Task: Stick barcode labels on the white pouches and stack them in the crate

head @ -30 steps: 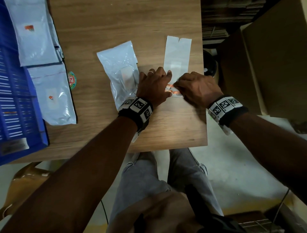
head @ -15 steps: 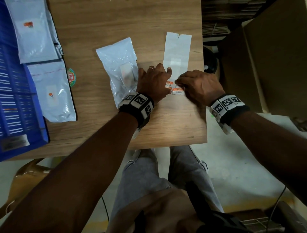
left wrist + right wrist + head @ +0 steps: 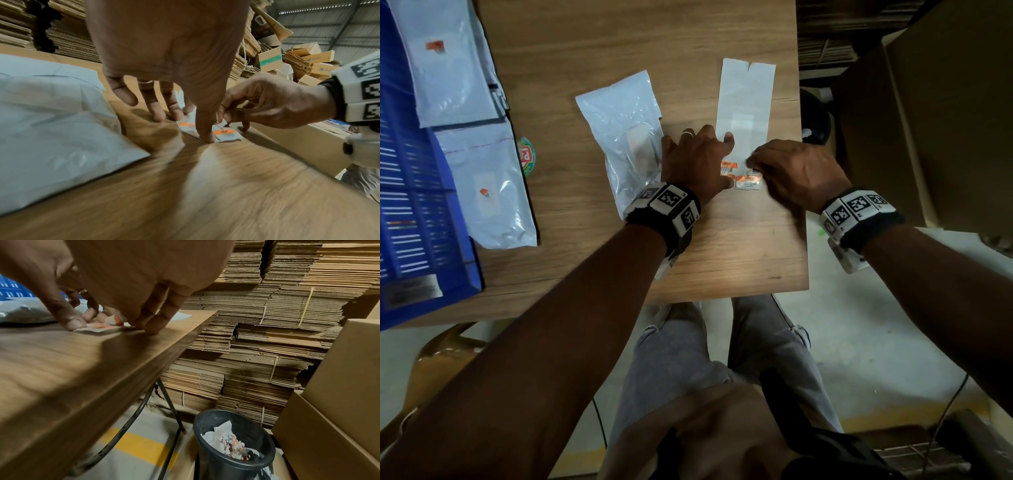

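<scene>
A right hand is pinching a label off the sheet that straight left fingers are pinning; a hasty peel risks tearing it.

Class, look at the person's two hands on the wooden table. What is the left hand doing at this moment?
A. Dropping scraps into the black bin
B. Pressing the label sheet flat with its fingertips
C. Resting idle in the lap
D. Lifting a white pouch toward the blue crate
B: the left hand presses its thumb and fingertips on the label sheet, while the right hand peels up a label.
</scene>
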A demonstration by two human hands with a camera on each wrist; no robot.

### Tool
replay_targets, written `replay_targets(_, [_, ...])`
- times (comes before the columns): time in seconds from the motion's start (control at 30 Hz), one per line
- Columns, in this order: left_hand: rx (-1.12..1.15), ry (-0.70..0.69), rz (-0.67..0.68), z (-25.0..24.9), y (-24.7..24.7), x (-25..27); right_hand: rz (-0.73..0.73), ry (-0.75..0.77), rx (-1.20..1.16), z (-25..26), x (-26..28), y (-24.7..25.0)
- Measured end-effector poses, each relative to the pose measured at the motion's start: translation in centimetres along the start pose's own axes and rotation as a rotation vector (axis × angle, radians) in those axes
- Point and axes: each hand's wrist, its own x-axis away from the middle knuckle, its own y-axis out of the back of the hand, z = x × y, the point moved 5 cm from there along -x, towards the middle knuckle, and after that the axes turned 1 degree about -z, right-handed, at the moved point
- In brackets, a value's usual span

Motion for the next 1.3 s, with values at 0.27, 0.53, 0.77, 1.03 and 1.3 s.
replay_targets(0.27, [0.014, 0.020, 0.011, 0.2, 0.0, 0.0, 0.002, 0.005, -0.037, -0.2, 0.3, 0.8])
replay_targets(0.53, [0.028, 0.031, 0.019, 0.1, 0.1, 0.2, -0.066, -0.049, -0.196, -0.8, 1.7, 1.1])
replay_targets(0.77, [0.024, 0.044, 0.014, 0.2, 0.0, 0.2, -0.084, -0.051, -0.266, -1.0, 2.3, 1.0])
replay_targets(1.03, [0.029, 0.061, 0.004, 0.1, 0.0, 0.3, -0.058, -0.126, -0.395, -1.4, 2.9, 0.9])
replay_targets(1.3, [0.008, 0.064, -0.040, -0.4, 0.1, 0.7, -0.215, -0.211, -0.531, -1.0, 4.6, 1.5])
